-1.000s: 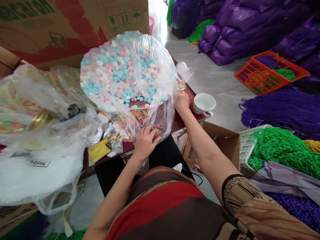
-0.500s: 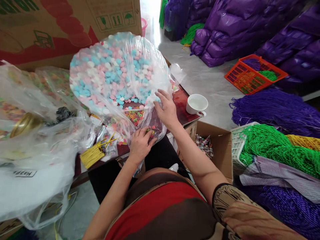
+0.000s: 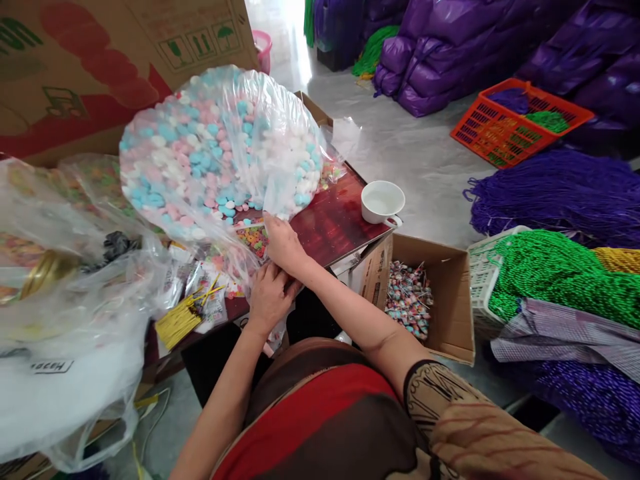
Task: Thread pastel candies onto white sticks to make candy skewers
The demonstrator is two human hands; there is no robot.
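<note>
A big clear plastic bag (image 3: 195, 143) full of pink, blue and white candies lies on the dark red table (image 3: 325, 217). My right hand (image 3: 284, 248) is closed on the loose plastic at the bag's front opening, pulling a fold of it towards me. Just below it, at the table's near edge, my left hand (image 3: 270, 295) has its fingers bent together; whatever they hold is hidden. Small multicoloured ring candies (image 3: 253, 239) show beside the right hand, under the plastic. Yellow twist ties (image 3: 177, 321) lie on small printed packets left of the left hand.
A white cup (image 3: 383, 202) stands at the table's right corner. Below it, an open cardboard box (image 3: 453, 300) holds many wrapped lollipops (image 3: 407, 300). More candy bags (image 3: 85, 177) and a large carton (image 3: 120, 60) flank the work area. Bead strands and an orange basket (image 3: 493, 130) lie at right.
My right hand has moved left and down from the bag's right side, closing on its plastic edge. The plastic in front has been drawn back, baring the table. The view has shifted slightly right.
</note>
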